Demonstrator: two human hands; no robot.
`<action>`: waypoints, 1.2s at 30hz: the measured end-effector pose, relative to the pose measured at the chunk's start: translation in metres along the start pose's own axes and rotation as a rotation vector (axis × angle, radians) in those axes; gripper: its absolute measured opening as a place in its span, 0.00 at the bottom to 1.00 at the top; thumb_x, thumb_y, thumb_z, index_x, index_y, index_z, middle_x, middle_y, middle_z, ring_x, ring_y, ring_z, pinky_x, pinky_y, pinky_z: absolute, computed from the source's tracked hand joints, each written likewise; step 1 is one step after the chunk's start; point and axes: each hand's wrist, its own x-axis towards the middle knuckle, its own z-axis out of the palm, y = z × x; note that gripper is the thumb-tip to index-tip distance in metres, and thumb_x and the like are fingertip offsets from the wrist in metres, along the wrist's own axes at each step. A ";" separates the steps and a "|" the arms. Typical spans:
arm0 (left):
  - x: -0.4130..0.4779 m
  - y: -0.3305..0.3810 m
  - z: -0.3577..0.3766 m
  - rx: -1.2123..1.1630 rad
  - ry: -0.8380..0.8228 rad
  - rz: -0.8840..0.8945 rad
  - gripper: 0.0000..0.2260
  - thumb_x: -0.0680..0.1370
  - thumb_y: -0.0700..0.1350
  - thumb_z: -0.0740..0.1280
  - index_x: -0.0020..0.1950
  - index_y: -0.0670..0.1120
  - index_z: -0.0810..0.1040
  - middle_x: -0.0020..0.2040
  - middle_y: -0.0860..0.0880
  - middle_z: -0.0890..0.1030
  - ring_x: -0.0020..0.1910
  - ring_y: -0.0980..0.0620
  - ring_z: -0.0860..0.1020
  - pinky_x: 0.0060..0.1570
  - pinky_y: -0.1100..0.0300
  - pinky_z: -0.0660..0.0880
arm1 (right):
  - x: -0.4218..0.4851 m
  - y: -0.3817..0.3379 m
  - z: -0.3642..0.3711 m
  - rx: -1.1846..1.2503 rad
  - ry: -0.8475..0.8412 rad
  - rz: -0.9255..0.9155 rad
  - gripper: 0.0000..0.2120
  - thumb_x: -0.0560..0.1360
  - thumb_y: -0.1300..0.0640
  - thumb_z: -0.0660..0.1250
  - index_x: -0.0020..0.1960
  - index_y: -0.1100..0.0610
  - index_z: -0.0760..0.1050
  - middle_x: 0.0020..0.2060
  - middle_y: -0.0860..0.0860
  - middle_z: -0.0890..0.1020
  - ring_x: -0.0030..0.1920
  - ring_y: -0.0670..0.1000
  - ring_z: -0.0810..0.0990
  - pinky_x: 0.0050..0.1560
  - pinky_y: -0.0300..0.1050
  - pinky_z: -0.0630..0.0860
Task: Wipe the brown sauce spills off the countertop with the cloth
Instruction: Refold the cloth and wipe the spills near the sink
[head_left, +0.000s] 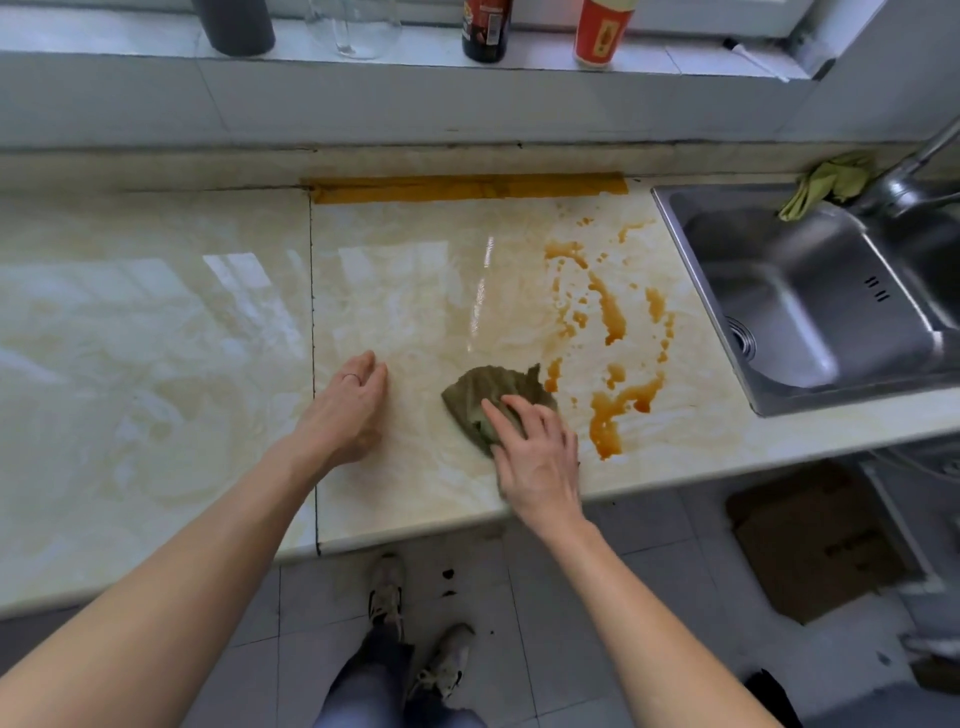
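Beside the sink (779, 296), the straight-fingered right hand (540, 457) presses the cloth (488, 387) near the sauce spills (610, 312); the left hand (348, 410) rests relaxed.

A glossy, cream marble-patterned desk (156, 312) runs below a tiled wall, with a dark seam (313, 312) crossing it from back edge to front edge. Brown sauce spills (613, 317) trail in streaks and drops over its right part, near the steel sink (675, 249) set into the desk's right end. A crumpled olive cloth (488, 392) lies near the front edge, just beside the leftmost spills, under the spread fingers (498, 414) of the right hand (540, 457). The left hand (353, 410) rests just right of the seam, apart from the cloth. Orange-brown tape (467, 187) lines the back edge, and a green rag (826, 182) sits bunched at the sink's back rim.
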 end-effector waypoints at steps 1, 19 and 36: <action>0.001 0.001 0.002 0.006 0.002 -0.003 0.32 0.78 0.35 0.56 0.78 0.41 0.44 0.78 0.44 0.43 0.78 0.46 0.45 0.74 0.57 0.47 | 0.006 0.005 -0.003 0.018 0.010 0.092 0.26 0.73 0.57 0.68 0.70 0.49 0.72 0.66 0.51 0.74 0.62 0.55 0.69 0.57 0.57 0.71; -0.009 0.050 0.014 0.045 0.104 0.105 0.32 0.77 0.36 0.56 0.78 0.41 0.45 0.78 0.41 0.45 0.78 0.45 0.48 0.75 0.56 0.49 | -0.045 -0.021 0.000 0.129 -0.120 -0.091 0.28 0.77 0.60 0.62 0.76 0.51 0.61 0.78 0.50 0.58 0.78 0.53 0.50 0.72 0.59 0.45; -0.006 0.055 0.018 0.091 0.001 0.095 0.31 0.78 0.36 0.53 0.78 0.40 0.43 0.78 0.41 0.41 0.78 0.45 0.43 0.76 0.58 0.44 | -0.015 0.034 -0.019 0.094 -0.133 0.005 0.28 0.78 0.57 0.62 0.77 0.46 0.60 0.77 0.47 0.58 0.78 0.50 0.49 0.76 0.61 0.41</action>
